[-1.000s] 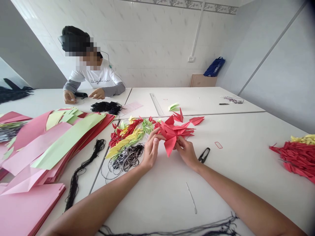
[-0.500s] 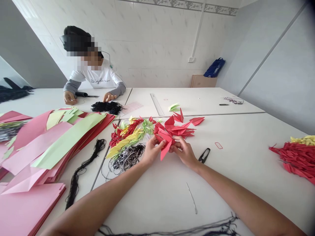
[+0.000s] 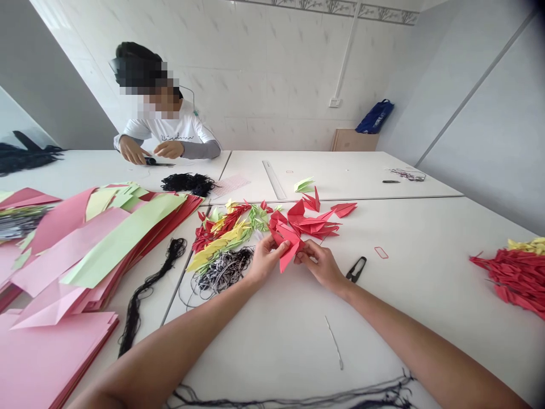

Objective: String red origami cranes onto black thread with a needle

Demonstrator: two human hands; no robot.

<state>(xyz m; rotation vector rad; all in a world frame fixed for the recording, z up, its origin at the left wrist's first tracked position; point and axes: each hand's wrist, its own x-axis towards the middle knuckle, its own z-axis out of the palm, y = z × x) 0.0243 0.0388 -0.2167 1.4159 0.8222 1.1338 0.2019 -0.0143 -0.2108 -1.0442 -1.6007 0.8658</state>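
The left hand [image 3: 266,260] and right hand [image 3: 322,266] pinch a red folded paper piece [image 3: 288,250] between their fingers, above the white table [image 3: 426,244]. Just past the right fingers lie black thread snips [image 3: 356,269]. Left of the left fingers sits a tangle of black-and-white cord [image 3: 223,271], with a heap of yellow and green paper folds [image 3: 217,248] beyond it. More red folds [image 3: 317,224] spread just ahead of the fingertips, and a thin metal wire [image 3: 334,342] lies well below them.
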